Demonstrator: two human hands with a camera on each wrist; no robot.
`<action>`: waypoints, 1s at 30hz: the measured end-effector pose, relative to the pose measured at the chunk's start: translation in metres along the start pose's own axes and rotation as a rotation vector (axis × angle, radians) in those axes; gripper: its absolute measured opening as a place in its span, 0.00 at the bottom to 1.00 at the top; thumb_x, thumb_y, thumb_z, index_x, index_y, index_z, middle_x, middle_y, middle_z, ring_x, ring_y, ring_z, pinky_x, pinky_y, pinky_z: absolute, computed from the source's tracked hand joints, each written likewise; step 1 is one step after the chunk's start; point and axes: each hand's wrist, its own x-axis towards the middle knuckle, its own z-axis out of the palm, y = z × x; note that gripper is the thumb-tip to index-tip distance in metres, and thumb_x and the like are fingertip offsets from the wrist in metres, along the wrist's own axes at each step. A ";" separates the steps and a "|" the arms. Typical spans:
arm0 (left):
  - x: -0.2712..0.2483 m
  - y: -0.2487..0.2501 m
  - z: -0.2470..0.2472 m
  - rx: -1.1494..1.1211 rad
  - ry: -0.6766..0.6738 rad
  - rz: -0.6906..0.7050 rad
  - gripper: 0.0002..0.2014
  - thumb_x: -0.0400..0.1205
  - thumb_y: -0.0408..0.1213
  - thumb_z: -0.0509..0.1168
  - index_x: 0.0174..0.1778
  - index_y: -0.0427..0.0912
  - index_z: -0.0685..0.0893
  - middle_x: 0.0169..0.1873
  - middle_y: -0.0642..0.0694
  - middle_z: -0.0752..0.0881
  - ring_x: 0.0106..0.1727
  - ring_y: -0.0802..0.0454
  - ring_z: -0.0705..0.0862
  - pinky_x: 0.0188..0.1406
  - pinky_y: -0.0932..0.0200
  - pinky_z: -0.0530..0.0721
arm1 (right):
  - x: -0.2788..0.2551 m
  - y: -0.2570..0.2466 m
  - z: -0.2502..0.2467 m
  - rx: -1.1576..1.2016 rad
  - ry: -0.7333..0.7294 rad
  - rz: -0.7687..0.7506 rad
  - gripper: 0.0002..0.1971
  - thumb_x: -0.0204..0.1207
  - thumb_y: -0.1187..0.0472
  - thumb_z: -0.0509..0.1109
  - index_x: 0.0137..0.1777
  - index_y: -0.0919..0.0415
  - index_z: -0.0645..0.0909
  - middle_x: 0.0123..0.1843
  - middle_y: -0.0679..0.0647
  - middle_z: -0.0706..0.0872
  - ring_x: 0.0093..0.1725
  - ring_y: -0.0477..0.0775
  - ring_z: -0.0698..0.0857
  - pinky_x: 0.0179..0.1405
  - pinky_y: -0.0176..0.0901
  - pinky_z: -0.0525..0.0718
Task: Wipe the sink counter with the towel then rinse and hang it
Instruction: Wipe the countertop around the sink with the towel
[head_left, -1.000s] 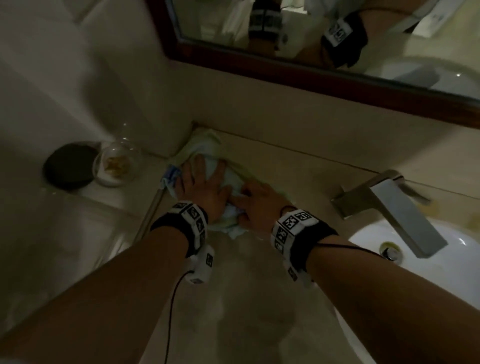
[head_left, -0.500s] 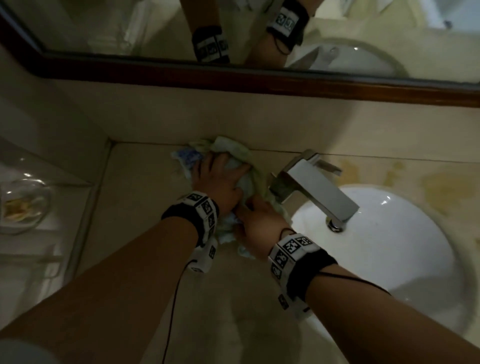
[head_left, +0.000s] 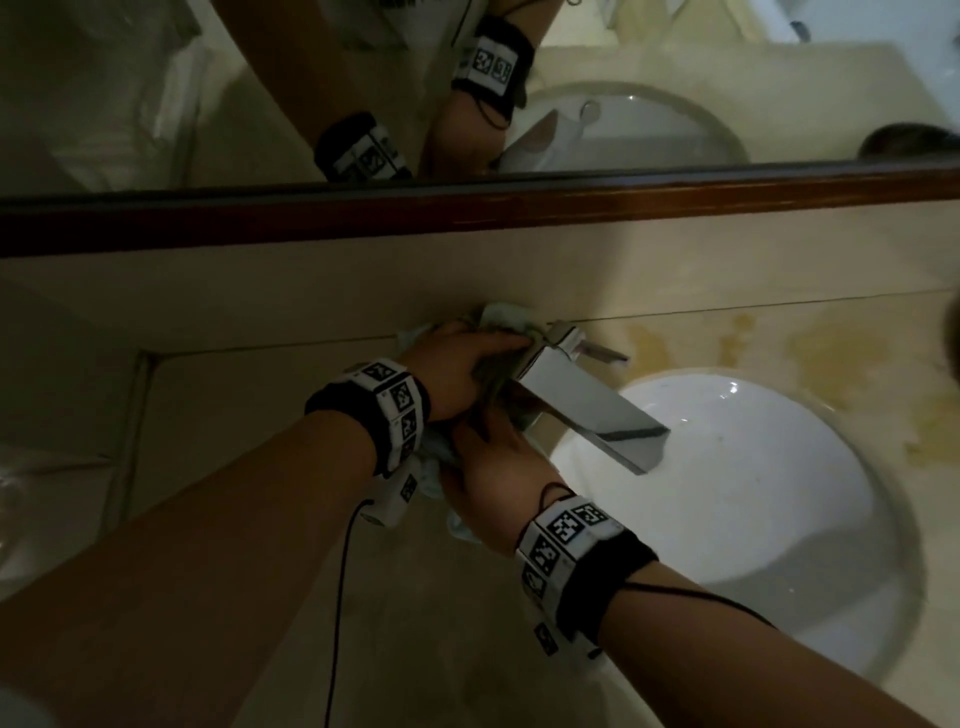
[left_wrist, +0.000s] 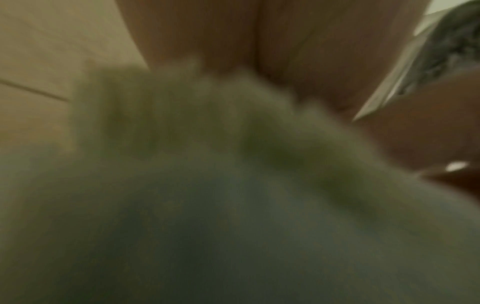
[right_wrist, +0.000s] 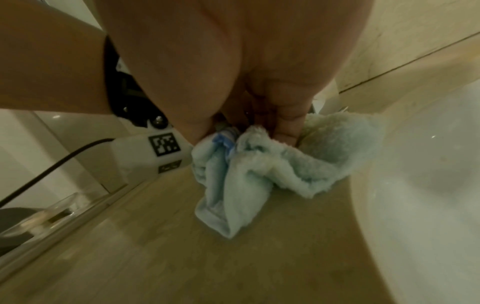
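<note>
The pale blue-green towel (head_left: 501, 314) lies bunched on the beige sink counter (head_left: 441, 649), right against the base of the chrome faucet (head_left: 587, 400). My left hand (head_left: 467, 358) lies on top of the bunch with its fingers curved over it toward the faucet. Just in front, my right hand (head_left: 488, 457) digs its fingers into the towel's near part. In the right wrist view, thumb and fingers (right_wrist: 285, 127) pinch the towel (right_wrist: 259, 164), and a loose fold trails on the counter. The left wrist view shows blurred towel (left_wrist: 233, 185) under my palm (left_wrist: 259, 41).
The white basin (head_left: 727, 493) sits to the right under the faucet spout. Yellowish stains (head_left: 831, 353) mark the counter behind the basin. A wood-framed mirror (head_left: 467, 208) runs above the back wall. A glass dish (right_wrist: 52, 211) stands on a lower ledge to the left.
Both hands slid the towel rightward along the back of the counter, from the left corner to the faucet base. My left fingers went from spread flat to curved over the bunch.
</note>
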 end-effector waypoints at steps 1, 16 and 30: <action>0.003 0.003 -0.002 -0.014 -0.019 0.026 0.26 0.85 0.37 0.62 0.78 0.64 0.75 0.81 0.49 0.73 0.79 0.46 0.73 0.81 0.55 0.67 | 0.000 -0.001 -0.002 0.014 0.007 0.008 0.27 0.79 0.49 0.55 0.75 0.60 0.75 0.69 0.65 0.76 0.57 0.70 0.83 0.56 0.56 0.84; 0.023 0.013 -0.005 0.080 -0.175 -0.023 0.14 0.85 0.44 0.65 0.65 0.63 0.85 0.77 0.48 0.72 0.77 0.43 0.70 0.79 0.55 0.64 | 0.016 -0.006 -0.006 -0.032 -0.091 0.106 0.27 0.83 0.49 0.61 0.81 0.49 0.66 0.79 0.57 0.64 0.72 0.63 0.73 0.69 0.54 0.78; -0.069 -0.005 0.015 0.330 0.012 -0.159 0.27 0.84 0.52 0.56 0.82 0.62 0.67 0.82 0.56 0.68 0.79 0.42 0.67 0.81 0.49 0.62 | -0.015 0.016 0.006 -0.202 -0.179 -0.113 0.27 0.77 0.48 0.68 0.77 0.46 0.75 0.74 0.58 0.73 0.71 0.67 0.74 0.71 0.59 0.76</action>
